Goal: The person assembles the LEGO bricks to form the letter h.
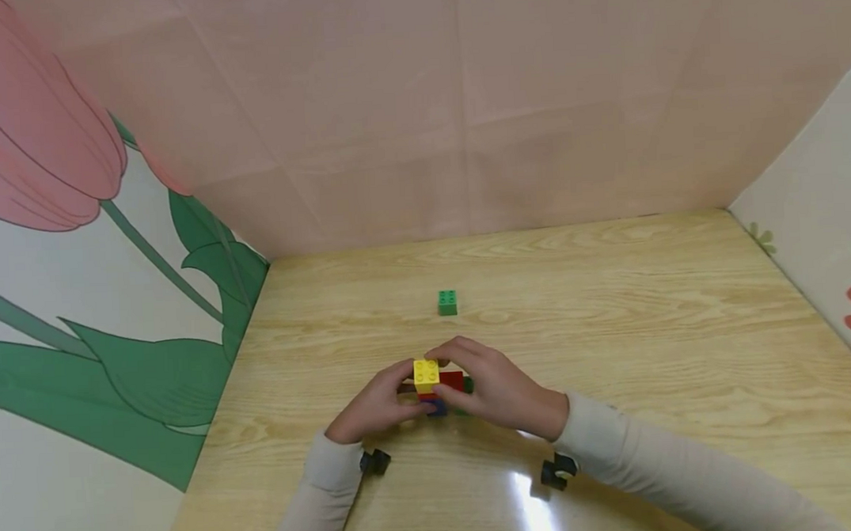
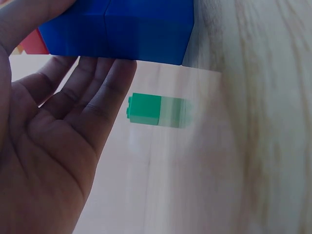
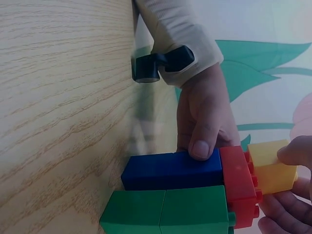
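A small built block stands on the wooden table: two stacked blue bricks [image 3: 170, 170] beside two stacked green bricks [image 3: 163, 209], with a red brick [image 3: 239, 187] laid across the top of both. My left hand [image 1: 378, 404] holds the blue stack, its thumb pressed on the upper blue brick and its fingers behind. With thumb and fingers my right hand [image 1: 505, 389] pinches a yellow brick [image 1: 426, 374] at the red brick's studs, over the blue side. In the right wrist view the yellow brick looks slightly tilted against the red one.
A loose green brick [image 1: 447, 302] lies farther back on the table [image 1: 613, 313]. Behind the table rises a pink wall covering [image 1: 463, 137]; tulip-printed panels stand at the left [image 1: 152, 372]. Black wrist devices [image 1: 559, 471] sit under both sleeves.
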A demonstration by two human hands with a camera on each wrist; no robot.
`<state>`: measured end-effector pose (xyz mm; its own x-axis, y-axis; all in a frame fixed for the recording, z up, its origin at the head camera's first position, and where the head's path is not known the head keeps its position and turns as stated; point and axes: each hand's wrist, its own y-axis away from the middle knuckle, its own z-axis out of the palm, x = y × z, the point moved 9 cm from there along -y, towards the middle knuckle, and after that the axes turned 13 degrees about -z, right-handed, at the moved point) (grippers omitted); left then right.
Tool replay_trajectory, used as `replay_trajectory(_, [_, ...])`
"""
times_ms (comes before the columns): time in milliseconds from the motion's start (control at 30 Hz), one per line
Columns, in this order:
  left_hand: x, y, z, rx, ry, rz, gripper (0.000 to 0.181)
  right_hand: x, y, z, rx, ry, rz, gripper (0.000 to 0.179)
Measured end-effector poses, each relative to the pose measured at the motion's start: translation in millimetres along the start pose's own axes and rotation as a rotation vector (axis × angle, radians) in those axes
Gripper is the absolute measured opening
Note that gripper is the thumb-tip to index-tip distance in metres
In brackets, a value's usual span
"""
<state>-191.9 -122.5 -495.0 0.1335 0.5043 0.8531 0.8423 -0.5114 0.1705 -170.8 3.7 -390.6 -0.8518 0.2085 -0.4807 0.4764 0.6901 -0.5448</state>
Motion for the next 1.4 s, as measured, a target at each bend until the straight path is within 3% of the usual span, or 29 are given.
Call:
replay_trajectory(567, [-3.4,2.5,-3.6,0.020,-0.023,-0.023,0.047,-1.3,1.0,4.4,-0.005,-0.030,-0.031,0.037])
replay_trajectory(1400, [-0.3,2.7,-3.9,0.011,-0.011,-0.039,0.044,-3.2,-1.0,4.7,-0.033,-0.033,-0.028,0.033])
